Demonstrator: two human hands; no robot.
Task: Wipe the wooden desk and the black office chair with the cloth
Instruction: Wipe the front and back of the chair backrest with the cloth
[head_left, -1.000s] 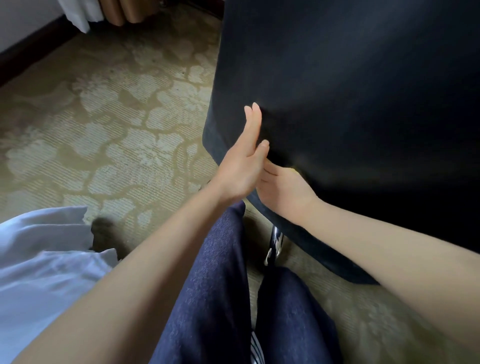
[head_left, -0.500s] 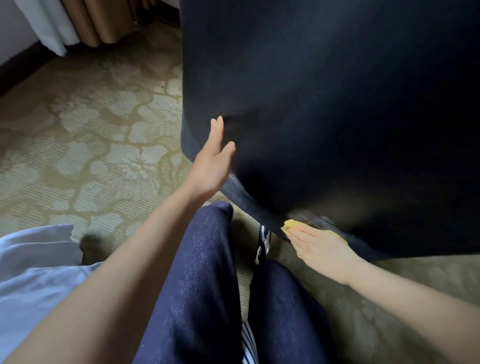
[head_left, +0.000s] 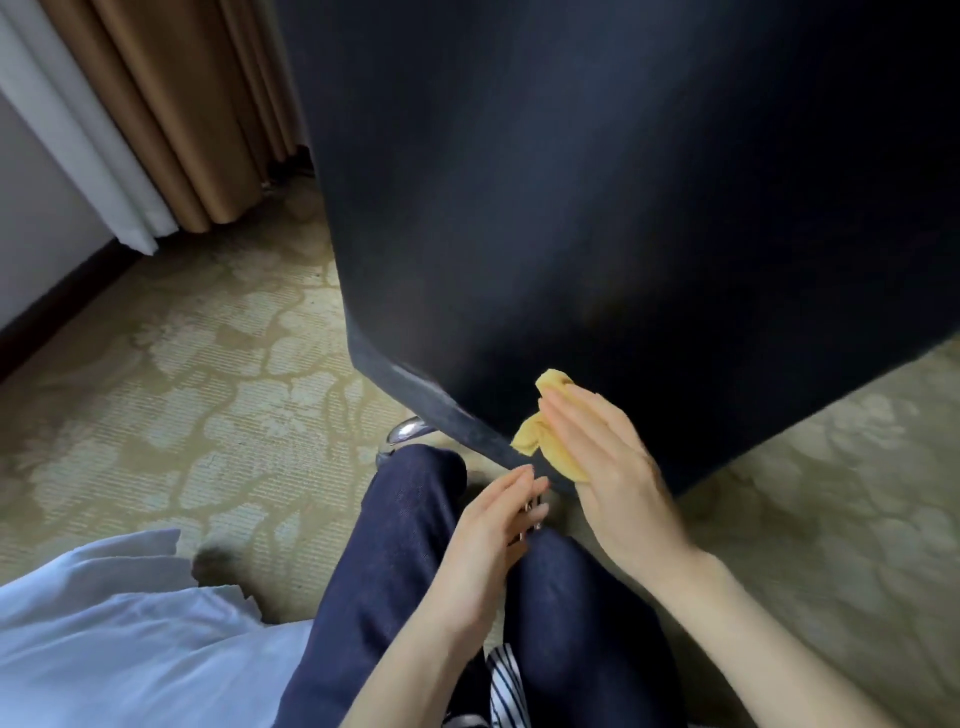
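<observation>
Compared with half a second ago, the left hand (head_left: 488, 540) has been taken off the side edge of the black office chair (head_left: 571, 208) and lowered; it is now held above the knees, just below the chair's bottom edge, with the fingers relaxed and almost straight, and nothing is held in it. The right hand (head_left: 608, 467) has been moved a little up, from the chair's underside onto the dark fabric near its lower edge. The yellow cloth (head_left: 543, 441) is pressed against the chair under the flat palm and straight fingers, not gripped in a fist, and more of the cloth is seen now, bunched beyond the fingertips. The legs in dark denim (head_left: 395, 571) are seen below both hands. A chrome part (head_left: 408, 431) of the chair base is seen beside the left knee. The floor is covered with a beige patterned carpet (head_left: 182, 389). Tan curtains (head_left: 182, 104) and a white curtain (head_left: 78, 156) hang at the upper left, and white fabric (head_left: 104, 649) lies at the lower left.
</observation>
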